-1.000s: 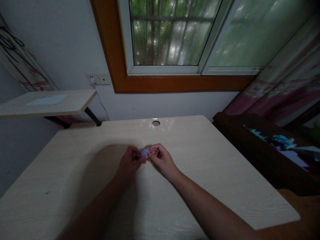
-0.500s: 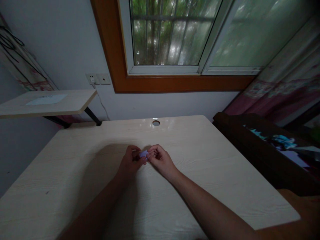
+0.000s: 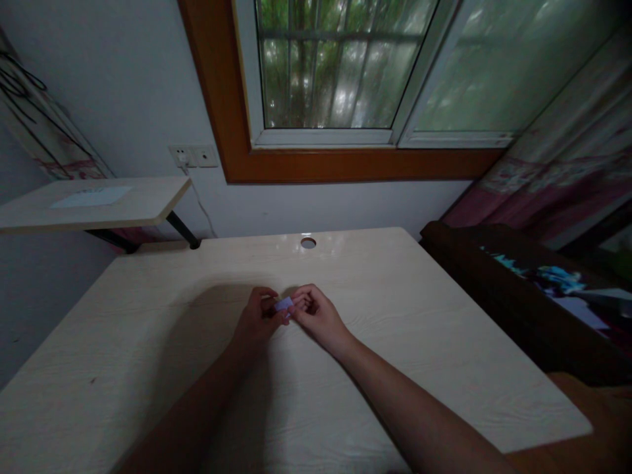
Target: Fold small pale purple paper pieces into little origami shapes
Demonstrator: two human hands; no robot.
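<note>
A small pale purple piece of folded paper (image 3: 284,303) is pinched between both of my hands just above a light wooden table (image 3: 419,342). My left hand (image 3: 257,319) curls its fingers around the paper's left side. My right hand (image 3: 316,315) grips the right side with thumb and fingertips. The two hands touch each other at the fingertips near the table's middle. Most of the paper is hidden by my fingers.
A round cable hole (image 3: 308,243) sits near the table's far edge. A raised shelf (image 3: 99,204) with a white sheet stands at the back left. A dark wooden bed frame (image 3: 494,289) runs along the right. A window (image 3: 345,66) is in the wall ahead.
The paper has shrunk to a narrower strip between my fingers and both hands have shifted slightly, staying in the same spot.
</note>
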